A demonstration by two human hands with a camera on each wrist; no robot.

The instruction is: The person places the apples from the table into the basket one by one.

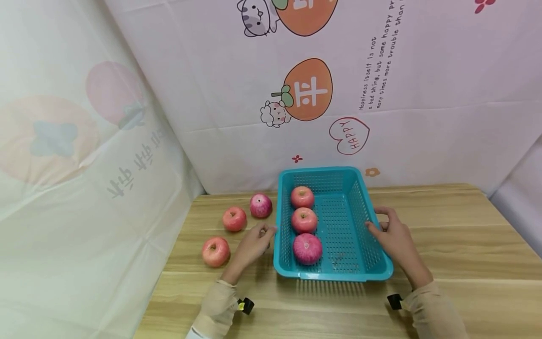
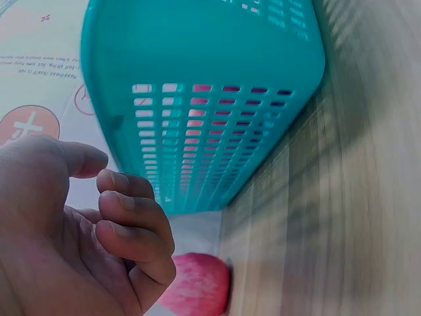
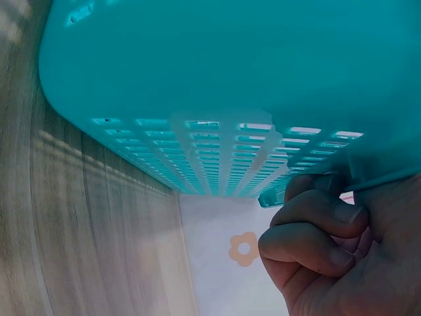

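Note:
A turquoise plastic basket (image 1: 333,277) stands on the wooden table, holding two pinkish-red apples (image 1: 302,197) (image 1: 304,220) and one deeper pink apple (image 1: 307,248) in a column along its left side. My right hand (image 1: 395,238) grips the basket's right rim, thumb over the inside and fingers curled outside against the wall (image 3: 210,151). At the left rim, my left hand (image 1: 256,241) is beside the basket with loosely bent fingers (image 2: 135,220); no firm hold shows, and contact with the rim cannot be told.
Left of the basket lie two red apples (image 1: 235,219) (image 1: 216,252) and a dark pink one (image 1: 260,205). A printed white cloth (image 1: 237,155) hangs behind the table (image 1: 457,245), and another covers the left side.

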